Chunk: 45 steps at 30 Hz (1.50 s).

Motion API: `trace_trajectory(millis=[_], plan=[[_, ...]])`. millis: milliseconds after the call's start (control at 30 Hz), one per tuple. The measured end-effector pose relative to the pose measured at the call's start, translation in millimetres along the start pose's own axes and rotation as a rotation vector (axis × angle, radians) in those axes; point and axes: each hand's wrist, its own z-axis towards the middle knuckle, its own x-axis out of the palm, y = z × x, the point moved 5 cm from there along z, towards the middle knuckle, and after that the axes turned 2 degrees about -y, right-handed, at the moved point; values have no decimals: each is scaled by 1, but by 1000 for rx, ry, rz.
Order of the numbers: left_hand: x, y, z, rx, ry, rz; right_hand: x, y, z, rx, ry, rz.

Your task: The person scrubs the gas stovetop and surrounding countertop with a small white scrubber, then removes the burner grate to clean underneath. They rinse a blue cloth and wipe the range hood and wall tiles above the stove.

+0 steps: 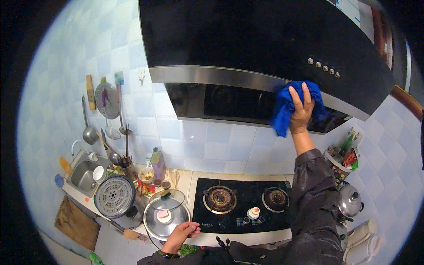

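My right hand (301, 114) presses a blue cloth (283, 111) onto the stainless-steel strip (215, 74) along the lower edge of a black range hood (232, 36). The cloth spreads out around my fingers and hangs down on the left, over the hood's dark lower panel (238, 102). Low in the picture, my left hand (184, 233) hovers by the counter's front edge, loosely half-curled, with nothing seen in it. It is nearest to a steel pan lid (155, 222) and the left front corner of the black gas hob (212, 217).
A white bottle (253, 213) stands on the hob between two burners. Left are a steamer-like pot (114, 195), a glass lid (167, 200), bowls and a sink (84, 179). Ladles (89, 134) hang on the tiled wall. A lidded pot (349, 200) and bottle rack (341, 164) stand right.
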Motion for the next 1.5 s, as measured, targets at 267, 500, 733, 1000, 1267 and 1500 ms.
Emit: trace_trajectory(millis=[267,500,733,1000,1267,1500], plan=[[-18,3,0,23,-43,-67,79,155,49,-205,88,390],[-39,10,-12,16,-143,-102,93,223,83,-261,-57,431],[-7,-3,-3,14,-60,-73,48,121,52,-420,56,160],[48,-15,15,-1,13,47,-27,-99,-27,-179,163,71],[104,-22,33,-77,63,168,-117,-299,-78,365,-97,-180],[129,-17,35,-91,61,177,-148,-391,-102,615,-128,-130]])
